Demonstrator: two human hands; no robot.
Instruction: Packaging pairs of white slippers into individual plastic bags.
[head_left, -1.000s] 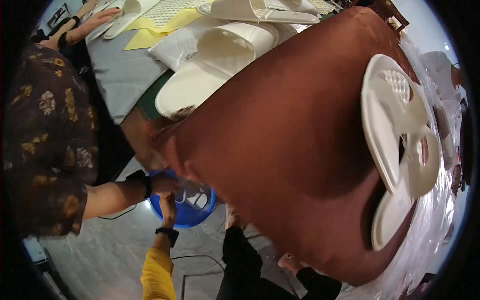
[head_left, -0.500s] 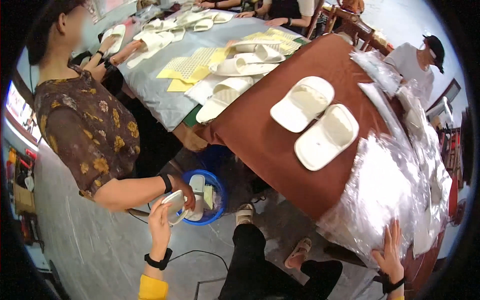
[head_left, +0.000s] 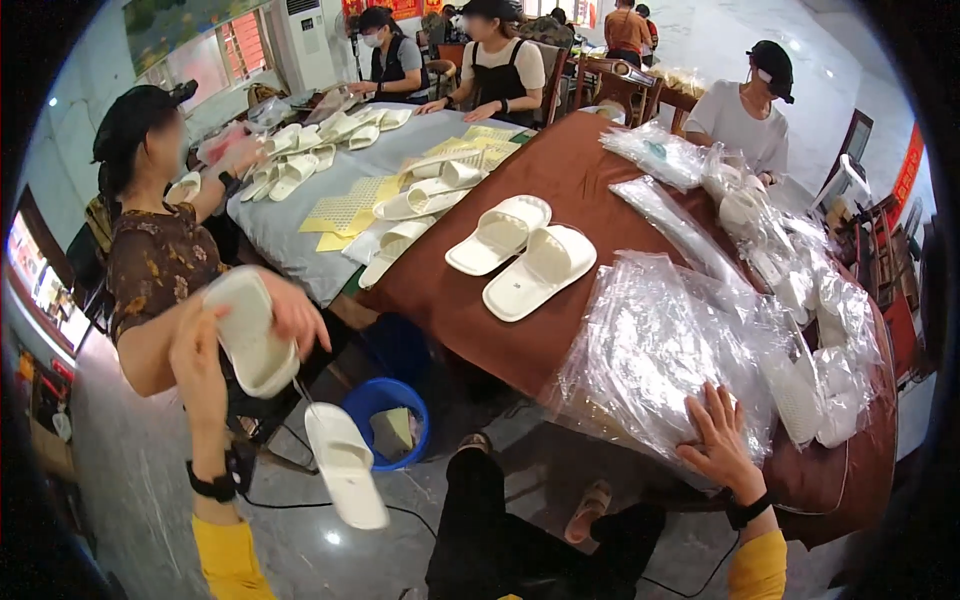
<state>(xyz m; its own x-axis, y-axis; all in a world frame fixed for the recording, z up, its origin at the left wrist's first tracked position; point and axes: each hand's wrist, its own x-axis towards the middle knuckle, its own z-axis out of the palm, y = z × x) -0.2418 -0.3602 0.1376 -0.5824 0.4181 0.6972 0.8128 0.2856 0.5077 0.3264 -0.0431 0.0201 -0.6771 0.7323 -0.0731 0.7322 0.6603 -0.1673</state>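
My left hand [head_left: 200, 345] grips a white slipper [head_left: 243, 335] by its edge, at the left. A second white slipper [head_left: 343, 465] dangles below it, seemingly joined by a thin tie. Beside the held slipper, a co-worker's hand [head_left: 298, 312] reaches in from behind; whether it touches the slipper I cannot tell. My right hand [head_left: 722, 437] lies flat with fingers spread on a pile of clear plastic bags [head_left: 650, 335] at the table's near edge. Farther in on the brown cloth [head_left: 440, 270] sit two more white slippers, one [head_left: 497, 233] beside the other [head_left: 540, 274].
A blue bucket [head_left: 425, 440] with a pale item inside stands on the floor below the table. Bagged slippers [head_left: 835, 375] line the right side. Yellow dotted sheets [head_left: 345, 210] and many slippers cover the grey-covered table. Co-workers sit around.
My left hand has moved up and left with the slipper, away from the bucket, and a second slipper now hangs below. My right hand stays on the bags. The view has tilted up.
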